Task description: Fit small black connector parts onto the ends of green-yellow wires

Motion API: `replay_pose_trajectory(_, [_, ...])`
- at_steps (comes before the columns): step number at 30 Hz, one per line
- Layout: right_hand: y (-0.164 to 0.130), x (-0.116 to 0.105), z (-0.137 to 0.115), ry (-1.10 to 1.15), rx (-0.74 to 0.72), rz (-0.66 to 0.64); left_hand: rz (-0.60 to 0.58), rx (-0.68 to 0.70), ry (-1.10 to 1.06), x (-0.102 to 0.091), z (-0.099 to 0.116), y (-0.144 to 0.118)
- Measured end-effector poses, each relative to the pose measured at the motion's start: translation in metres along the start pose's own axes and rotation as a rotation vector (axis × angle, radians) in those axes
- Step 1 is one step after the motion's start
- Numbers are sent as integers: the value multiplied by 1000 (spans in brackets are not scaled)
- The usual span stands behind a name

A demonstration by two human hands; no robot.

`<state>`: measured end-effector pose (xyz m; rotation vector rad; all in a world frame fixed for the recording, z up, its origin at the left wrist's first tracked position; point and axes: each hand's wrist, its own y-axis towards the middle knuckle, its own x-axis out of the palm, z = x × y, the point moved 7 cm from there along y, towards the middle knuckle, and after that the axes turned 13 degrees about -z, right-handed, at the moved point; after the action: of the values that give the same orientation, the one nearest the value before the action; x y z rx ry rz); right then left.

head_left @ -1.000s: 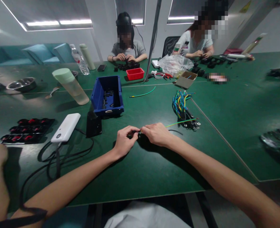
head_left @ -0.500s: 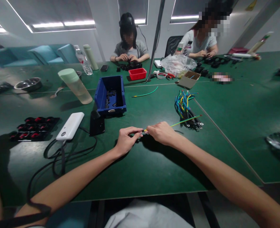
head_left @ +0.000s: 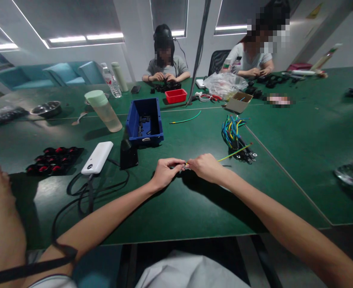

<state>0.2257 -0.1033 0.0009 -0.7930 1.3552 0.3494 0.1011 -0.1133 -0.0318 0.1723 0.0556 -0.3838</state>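
Closely paired hands work a thin wire at a green bench

Broadly, a wide dark-green work table (head_left: 176, 208) fills the view, and two other people sit at its far side, busy with their own parts. Nearer, a blue plastic parts bin (head_left: 145, 120) with small black pieces inside sits beyond the hands, with a pale green translucent tumbler (head_left: 103, 110) to its left. A white rectangular power bank (head_left: 97, 157) lies further left, its black cable looping toward the table edge. A bundle of blue, yellow and green wires with ring terminals (head_left: 235, 137) rests to the right.

Both of the person's forearms reach in from the bottom edge and meet near the middle of the table. The left hand (head_left: 165, 173) has its fingertips pinched together on a small dark part that is too small to identify. The right hand (head_left: 208, 167) is closed around one end of a thin yellow-green wire (head_left: 234, 153). The two hands almost touch, fingertip to fingertip.

That wire's long axis runs from the right hand's fingers outward and up to the right, ending beside the wire bundle. The right hand is therefore the nearer one to it, while the left meets only its near tip.
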Motion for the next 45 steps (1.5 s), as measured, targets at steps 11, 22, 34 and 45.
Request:
replay_pose_trajectory(11, [-14,-9,-12,91,23,179,60,62,18,-5,3,-1])
replay_pose_trajectory(22, [-16,14,-13,57,166,137,-36,19,109,4,-2,-6])
replay_pose_trajectory(34, [-15,11,-5,96,179,117,-262,8,65,4,-1,-2])
replay_pose_trajectory(45, [-16,7,-9,73,172,109,-154,-16,113,-5,-7,-4])
